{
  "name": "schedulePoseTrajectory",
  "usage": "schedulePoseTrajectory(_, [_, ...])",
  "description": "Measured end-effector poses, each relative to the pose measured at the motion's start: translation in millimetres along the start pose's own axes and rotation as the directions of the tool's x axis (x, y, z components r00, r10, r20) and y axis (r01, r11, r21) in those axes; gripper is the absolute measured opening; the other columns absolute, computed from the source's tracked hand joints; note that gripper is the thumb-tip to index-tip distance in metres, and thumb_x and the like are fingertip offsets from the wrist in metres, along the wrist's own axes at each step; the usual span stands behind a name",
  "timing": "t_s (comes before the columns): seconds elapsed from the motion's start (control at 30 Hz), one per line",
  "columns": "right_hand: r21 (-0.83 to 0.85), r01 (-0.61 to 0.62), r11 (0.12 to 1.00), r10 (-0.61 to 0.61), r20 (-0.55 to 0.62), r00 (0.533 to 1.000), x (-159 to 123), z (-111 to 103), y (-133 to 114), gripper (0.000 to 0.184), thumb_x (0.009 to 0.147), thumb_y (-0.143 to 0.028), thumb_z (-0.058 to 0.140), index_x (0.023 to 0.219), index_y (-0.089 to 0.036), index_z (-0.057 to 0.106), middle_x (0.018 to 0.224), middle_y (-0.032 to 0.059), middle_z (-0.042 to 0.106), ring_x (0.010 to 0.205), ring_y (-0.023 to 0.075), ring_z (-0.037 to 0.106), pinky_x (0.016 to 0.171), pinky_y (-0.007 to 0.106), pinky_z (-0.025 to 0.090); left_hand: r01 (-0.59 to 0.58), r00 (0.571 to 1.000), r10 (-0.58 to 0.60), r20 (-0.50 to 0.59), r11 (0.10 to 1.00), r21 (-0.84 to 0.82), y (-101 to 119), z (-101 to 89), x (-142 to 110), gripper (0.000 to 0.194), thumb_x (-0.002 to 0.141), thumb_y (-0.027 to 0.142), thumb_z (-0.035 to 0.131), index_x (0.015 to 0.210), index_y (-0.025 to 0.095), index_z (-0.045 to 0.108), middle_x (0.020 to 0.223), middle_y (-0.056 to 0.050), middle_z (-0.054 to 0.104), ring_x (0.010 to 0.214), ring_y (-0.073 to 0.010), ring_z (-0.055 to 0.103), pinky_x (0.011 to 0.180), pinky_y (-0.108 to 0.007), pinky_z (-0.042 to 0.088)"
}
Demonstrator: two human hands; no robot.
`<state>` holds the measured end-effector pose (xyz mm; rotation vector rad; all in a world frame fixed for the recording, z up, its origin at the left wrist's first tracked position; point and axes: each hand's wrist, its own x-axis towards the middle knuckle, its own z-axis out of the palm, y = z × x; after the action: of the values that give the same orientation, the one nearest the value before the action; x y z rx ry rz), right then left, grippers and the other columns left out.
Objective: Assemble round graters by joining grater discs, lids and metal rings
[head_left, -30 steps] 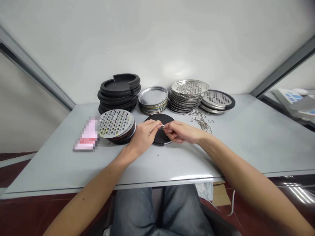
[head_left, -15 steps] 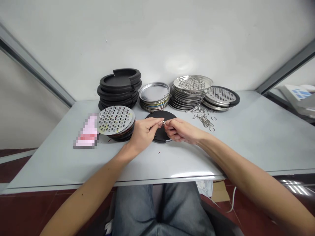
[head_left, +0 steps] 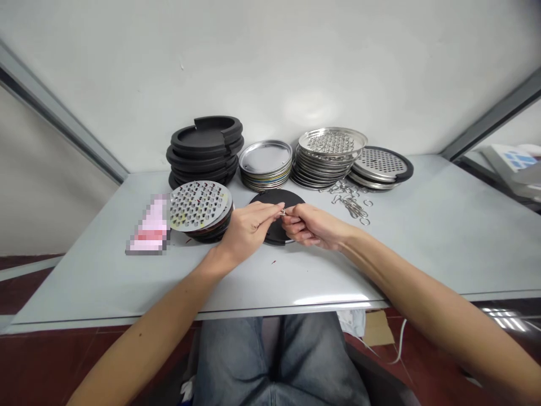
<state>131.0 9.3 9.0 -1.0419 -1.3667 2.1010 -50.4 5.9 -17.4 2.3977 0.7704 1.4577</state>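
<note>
My left hand (head_left: 250,226) and my right hand (head_left: 313,224) meet over a black round disc (head_left: 287,197) lying on the table. Between their pinched fingertips shows a small shiny metal piece (head_left: 283,213); the fingers cover most of it, so I cannot tell whether it is a ring or a clip. Both hands are closed on it. Left of my left hand stands a stack topped by a round perforated grater plate (head_left: 199,205) with yellow and red marks. To the right lies a loose pile of metal rings and clips (head_left: 353,206).
Along the wall stand black notched round holders (head_left: 205,148), plain metal discs (head_left: 265,157), rimmed grater plates (head_left: 332,142) and a grater in a black rim (head_left: 382,163). A blurred pink item (head_left: 150,225) lies at the left of the grey table (head_left: 270,287).
Both hands stay together at nearly the same spot, with a slight shift of the fingertips around the small metal piece. Nothing else has visibly moved.
</note>
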Motion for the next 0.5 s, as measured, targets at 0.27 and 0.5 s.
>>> schedulePoseTrajectory(0.27, [-0.008,0.003,1.000,-0.003,-0.013,1.000,-0.7,2.2,0.0,0.022,0.075,-0.022,0.041,0.061,-0.022,0.024,0.057,-0.0082,0.017,0.045,0.0050,0.012,0.034,0.014,0.008,-0.112,0.994,0.112,0.011,0.991,0.073,1.1,-1.2,0.0,0.029,0.088,0.007,0.052,0.111,0.017,0.066,0.095,-0.007,0.073,0.079,-0.0135,0.064,0.073,-0.028,0.053])
schedulePoseTrajectory(0.5, [0.006,0.014,1.000,-0.014,-0.083,0.996,-1.7,9.0,-1.4,0.024,0.075,-0.022,0.042,0.059,-0.021,0.025,0.055,-0.0083,0.018,0.043,0.0043,0.014,0.034,0.014,0.009,-0.086,0.996,0.084,0.028,0.993,0.082,0.9,-1.5,-1.0,0.029,0.088,0.009,0.052,0.111,0.019,0.067,0.097,-0.006,0.073,0.079,-0.0136,0.064,0.074,-0.028,0.054])
